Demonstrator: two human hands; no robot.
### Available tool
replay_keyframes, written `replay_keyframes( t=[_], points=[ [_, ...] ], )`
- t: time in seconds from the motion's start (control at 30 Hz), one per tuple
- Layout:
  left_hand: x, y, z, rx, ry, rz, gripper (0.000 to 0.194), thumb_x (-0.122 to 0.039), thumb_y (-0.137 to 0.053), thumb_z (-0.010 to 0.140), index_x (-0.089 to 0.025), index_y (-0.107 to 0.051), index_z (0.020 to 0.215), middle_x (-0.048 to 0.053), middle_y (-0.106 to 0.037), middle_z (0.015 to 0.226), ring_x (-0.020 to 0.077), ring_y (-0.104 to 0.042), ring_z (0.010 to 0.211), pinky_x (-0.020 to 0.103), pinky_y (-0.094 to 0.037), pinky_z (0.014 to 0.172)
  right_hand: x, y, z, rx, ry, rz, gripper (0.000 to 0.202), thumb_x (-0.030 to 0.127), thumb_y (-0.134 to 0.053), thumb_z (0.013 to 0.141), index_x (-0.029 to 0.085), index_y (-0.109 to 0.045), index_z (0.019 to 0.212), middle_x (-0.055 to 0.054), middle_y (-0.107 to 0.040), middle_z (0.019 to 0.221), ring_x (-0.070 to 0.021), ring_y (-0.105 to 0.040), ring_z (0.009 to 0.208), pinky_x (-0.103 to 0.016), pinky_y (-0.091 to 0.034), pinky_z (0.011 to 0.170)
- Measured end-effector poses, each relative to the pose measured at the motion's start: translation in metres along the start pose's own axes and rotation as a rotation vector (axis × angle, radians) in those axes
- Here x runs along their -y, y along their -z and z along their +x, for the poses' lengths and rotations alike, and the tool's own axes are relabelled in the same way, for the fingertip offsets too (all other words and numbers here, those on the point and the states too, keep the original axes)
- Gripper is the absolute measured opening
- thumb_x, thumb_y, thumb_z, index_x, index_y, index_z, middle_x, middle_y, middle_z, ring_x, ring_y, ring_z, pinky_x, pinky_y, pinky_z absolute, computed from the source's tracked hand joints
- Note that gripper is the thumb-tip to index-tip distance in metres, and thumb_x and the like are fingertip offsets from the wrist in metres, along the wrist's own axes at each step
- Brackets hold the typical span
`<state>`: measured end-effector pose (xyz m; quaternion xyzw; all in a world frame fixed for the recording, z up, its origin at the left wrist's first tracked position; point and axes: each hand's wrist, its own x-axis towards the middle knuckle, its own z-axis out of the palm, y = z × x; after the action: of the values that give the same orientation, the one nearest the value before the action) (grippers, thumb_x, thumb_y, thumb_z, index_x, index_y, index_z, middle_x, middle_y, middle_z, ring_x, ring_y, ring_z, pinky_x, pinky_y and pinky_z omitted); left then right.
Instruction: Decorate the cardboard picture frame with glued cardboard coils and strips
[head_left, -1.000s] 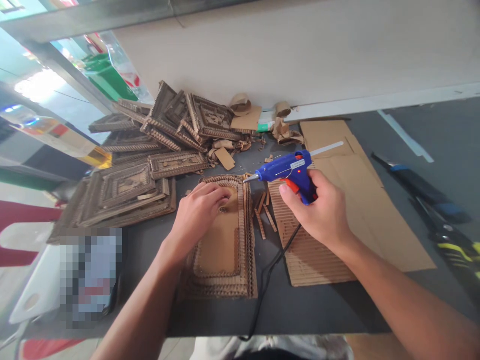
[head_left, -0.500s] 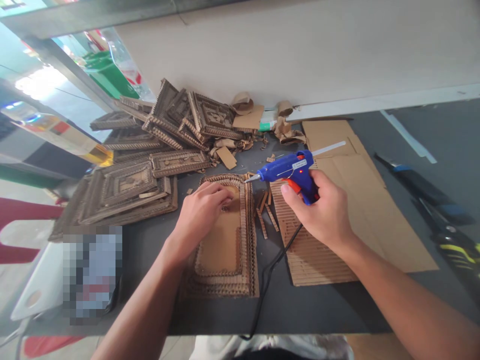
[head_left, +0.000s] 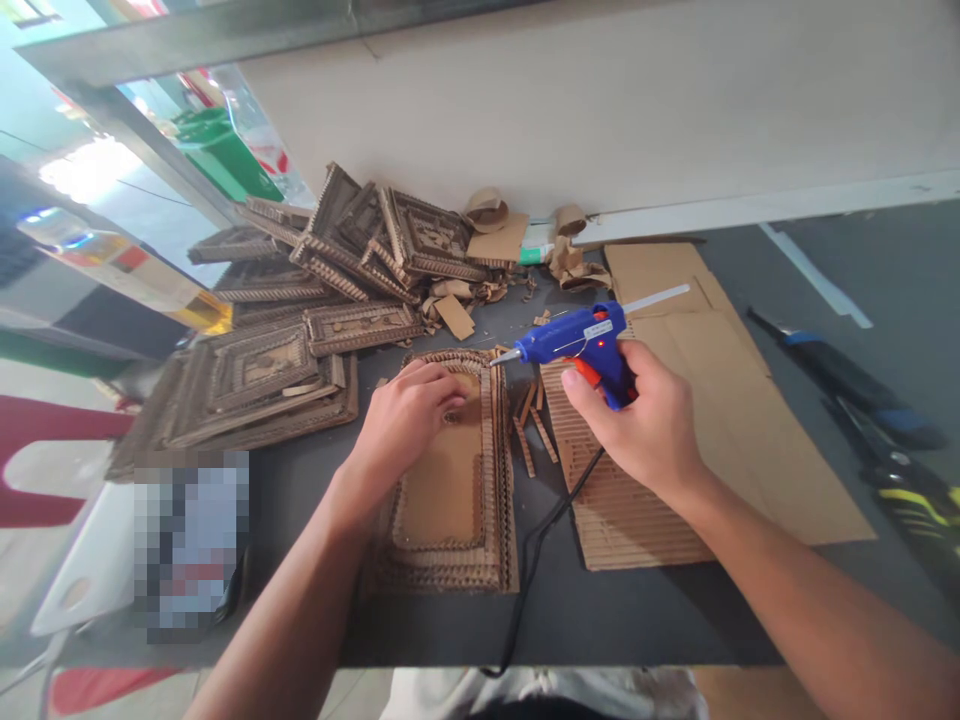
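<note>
My right hand (head_left: 652,420) is wrapped round a blue glue gun (head_left: 574,335) with an orange trigger, a small red light and a clear glue stick poking out of its back. Its metal nozzle points left, over the upper right edge of a cardboard frame (head_left: 491,500) that lies flat on the dark table. Over the upper left part of that frame rests my left hand (head_left: 412,410), fingers curled and pressed together near a small dark bit of cardboard (head_left: 451,416). What those fingertips hold, if anything, is hidden. Ridged corrugated strips line the frame's border.
Several finished cardboard frames (head_left: 255,375) are piled at the back left. Loose strips (head_left: 534,430) lie beside a corrugated cardboard sheet (head_left: 720,400). A black cord (head_left: 536,545) runs to the table's front edge. Pliers (head_left: 915,490) and a knife-like tool (head_left: 840,370) lie right.
The view has shifted very slightly. Both hands and the glue gun keep practically the same place over the frame.
</note>
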<state>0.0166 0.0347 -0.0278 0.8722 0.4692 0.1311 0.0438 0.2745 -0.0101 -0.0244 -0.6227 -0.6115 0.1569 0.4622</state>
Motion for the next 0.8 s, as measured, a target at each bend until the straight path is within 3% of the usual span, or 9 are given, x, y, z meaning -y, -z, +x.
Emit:
replay_keyframes(
  t=[0.33, 0.47, 0.67, 0.8],
  points=[
    [0.001, -0.001, 0.001, -0.017, 0.006, -0.025, 0.020, -0.019, -0.058, 0.094, -0.022, -0.073, 0.081, 0.005, -0.068, 0.082, 0.0201, -0.059, 0.085, 0.029, -0.047, 0.068, 0.004, 0.013, 0.007, 0.003, -0.035, 0.023, 0.033, 0.055, -0.069, 0.084, 0.022, -0.065, 0.085, 0.003, -0.054, 0.062, -0.0121, -0.046, 0.054, -0.026, -0.038, 0.050],
    [0.004, -0.002, 0.001, -0.004, 0.013, -0.021, 0.015, -0.020, -0.062, 0.092, -0.022, -0.075, 0.086, 0.005, -0.069, 0.085, 0.0206, -0.061, 0.087, 0.029, -0.049, 0.070, -0.001, 0.024, 0.014, 0.092, -0.116, -0.007, 0.042, 0.063, -0.066, 0.084, 0.022, -0.065, 0.085, 0.004, -0.054, 0.060, -0.0126, -0.047, 0.052, -0.026, -0.037, 0.049],
    [0.006, -0.003, 0.002, -0.001, 0.024, -0.039, 0.010, -0.020, -0.066, 0.090, -0.022, -0.075, 0.087, 0.005, -0.071, 0.086, 0.0210, -0.063, 0.088, 0.030, -0.050, 0.074, -0.015, 0.037, 0.015, 0.224, -0.186, -0.151, 0.047, 0.068, -0.062, 0.084, 0.022, -0.064, 0.092, -0.001, -0.065, 0.069, -0.0176, -0.057, 0.057, -0.029, -0.041, 0.053],
    [0.006, -0.004, 0.002, -0.010, 0.031, -0.047, 0.009, -0.019, -0.068, 0.090, -0.022, -0.076, 0.091, 0.004, -0.072, 0.087, 0.0212, -0.063, 0.089, 0.031, -0.051, 0.075, -0.036, 0.042, 0.011, 0.239, -0.220, -0.255, 0.048, 0.069, -0.058, 0.085, 0.021, -0.064, 0.091, -0.003, -0.063, 0.063, -0.0199, -0.057, 0.053, -0.030, -0.040, 0.051]
  ],
)
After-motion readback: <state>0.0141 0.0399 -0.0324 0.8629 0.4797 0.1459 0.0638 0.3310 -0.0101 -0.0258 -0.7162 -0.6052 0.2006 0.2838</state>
